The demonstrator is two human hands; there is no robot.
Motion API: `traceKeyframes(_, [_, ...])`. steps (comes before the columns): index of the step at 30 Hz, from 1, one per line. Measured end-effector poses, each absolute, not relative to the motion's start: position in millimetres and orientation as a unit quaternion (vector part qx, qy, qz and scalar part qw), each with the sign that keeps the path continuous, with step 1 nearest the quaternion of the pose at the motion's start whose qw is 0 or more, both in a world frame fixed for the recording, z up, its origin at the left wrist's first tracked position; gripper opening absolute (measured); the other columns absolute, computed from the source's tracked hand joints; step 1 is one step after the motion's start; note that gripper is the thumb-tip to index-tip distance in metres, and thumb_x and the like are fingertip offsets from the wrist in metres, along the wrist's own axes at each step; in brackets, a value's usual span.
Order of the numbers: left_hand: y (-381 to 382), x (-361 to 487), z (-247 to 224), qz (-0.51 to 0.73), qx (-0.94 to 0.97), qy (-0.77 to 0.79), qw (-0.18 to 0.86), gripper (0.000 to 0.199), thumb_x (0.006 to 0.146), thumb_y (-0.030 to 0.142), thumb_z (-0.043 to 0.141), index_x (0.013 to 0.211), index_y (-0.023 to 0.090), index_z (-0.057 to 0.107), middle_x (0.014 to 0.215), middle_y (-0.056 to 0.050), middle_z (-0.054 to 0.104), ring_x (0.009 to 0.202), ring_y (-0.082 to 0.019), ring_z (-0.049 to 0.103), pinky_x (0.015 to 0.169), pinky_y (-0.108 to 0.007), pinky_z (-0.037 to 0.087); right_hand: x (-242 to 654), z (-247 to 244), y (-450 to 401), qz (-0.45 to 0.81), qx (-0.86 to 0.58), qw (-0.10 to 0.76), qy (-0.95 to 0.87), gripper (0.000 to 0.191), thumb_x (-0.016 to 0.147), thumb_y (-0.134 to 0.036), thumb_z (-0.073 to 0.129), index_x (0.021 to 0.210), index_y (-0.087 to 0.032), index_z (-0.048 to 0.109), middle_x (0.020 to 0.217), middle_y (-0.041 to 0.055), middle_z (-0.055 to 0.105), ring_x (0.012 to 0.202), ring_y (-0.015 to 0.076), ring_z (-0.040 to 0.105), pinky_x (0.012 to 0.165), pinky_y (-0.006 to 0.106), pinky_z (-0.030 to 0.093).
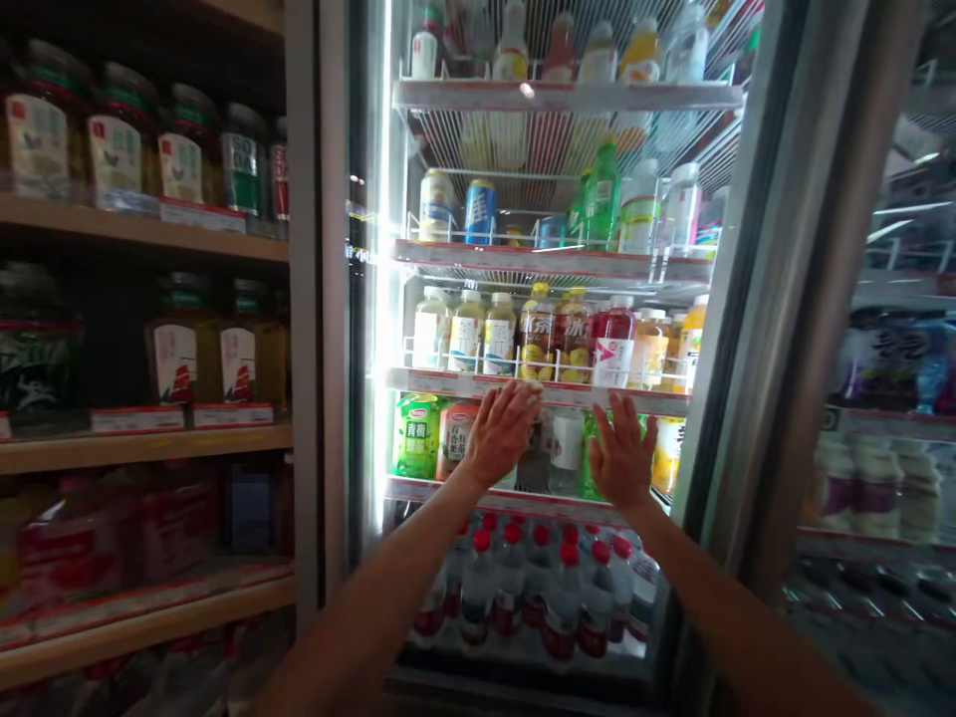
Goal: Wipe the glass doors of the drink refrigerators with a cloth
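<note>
Both arms reach into a lit drinks fridge. My left hand (505, 434) is at the front edge of the middle shelf (433, 382), fingers stretched forward and close together; a small pale patch shows at its fingertips, too blurred to name. To its right, my right hand (621, 456) is raised with fingers spread, holding nothing, near the same edge. Whether either hand touches the edge I cannot tell. Above it stand yellow-capped tea bottles (537, 334) and a red drink bottle (613, 342). Below, partly hidden by my hands, are a green bottle (416, 438) and a pinkish bottle (455, 438).
Red-capped bottles (569, 597) fill the fridge bottom. Higher up are a blue can (479, 211) and a green bottle (601, 199). A wooden shelf (141, 229) with large jars stands left. The metal frame (807, 299) and another fridge section are right.
</note>
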State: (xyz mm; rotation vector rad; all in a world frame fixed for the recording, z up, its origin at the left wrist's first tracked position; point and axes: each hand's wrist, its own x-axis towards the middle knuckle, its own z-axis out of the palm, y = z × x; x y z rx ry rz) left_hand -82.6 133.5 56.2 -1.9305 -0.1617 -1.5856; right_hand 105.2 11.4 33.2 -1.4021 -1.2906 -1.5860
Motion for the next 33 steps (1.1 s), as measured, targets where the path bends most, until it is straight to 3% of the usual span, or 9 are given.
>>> traceKeyframes(7, [177.5,-144.8,85.8,-0.755,-0.575,-0.255,0.185,0.047,0.088,0.028,0.04,0.133,0.014,0.04,0.142,-0.017,0.035,0.136,-0.026,0.024,0.108,-0.046,0.024,103.7,33.5,11.5,-0.598,-0.539,0.33,-0.493,0.06,0.084,-0.025,0.042,0.142,-0.023,0.023,0.147,0.0108,0.03,0.139,0.0231,0.018,0.11,0.051,0.011])
traceKeyframes(15, [138.6,-82.9,66.5,-0.597,-0.736,-0.054,0.314,0.041,0.086,0.021,0.043,0.127,0.023,0.046,0.135,-0.006,0.048,0.135,-0.02,0.027,0.112,-0.041,0.02,107.5,32.4,12.7,-0.6,-0.539,0.322,-0.496,0.061,0.085,-0.025,0.043,0.143,-0.023,0.022,0.147,0.0109,0.029,0.139,0.0233,0.018,0.11,0.051,0.011])
traceKeyframes(22, [186.9,-161.0,97.4,-0.759,-0.567,-0.26,0.187,0.046,0.086,0.024,0.041,0.131,0.013,0.042,0.14,-0.018,0.038,0.135,-0.026,0.025,0.108,-0.046,0.022,106.0,32.3,12.1,-0.594,-0.544,0.325,-0.496,0.062,0.084,-0.025,0.042,0.143,-0.024,0.021,0.148,0.0097,0.027,0.139,0.0233,0.018,0.11,0.051,0.01])
traceKeyframes(29, [143.8,-97.1,73.2,-0.617,-0.713,-0.089,0.322,0.041,0.086,0.019,0.043,0.127,0.021,0.046,0.134,-0.008,0.048,0.134,-0.021,0.028,0.11,-0.041,0.023,105.7,32.4,12.2,-0.601,-0.533,0.33,-0.497,0.061,0.085,-0.025,0.043,0.143,-0.024,0.022,0.148,0.0103,0.029,0.138,0.0239,0.02,0.11,0.051,0.012])
traceKeyframes(33, [159.2,-123.9,79.6,-0.637,-0.693,-0.142,0.306,0.042,0.087,0.022,0.042,0.129,0.02,0.045,0.135,-0.01,0.046,0.134,-0.023,0.03,0.109,-0.042,0.024,106.1,32.3,12.2,-0.596,-0.537,0.329,-0.498,0.064,0.085,-0.025,0.044,0.143,-0.025,0.019,0.148,0.0099,0.028,0.138,0.0237,0.019,0.11,0.05,0.01])
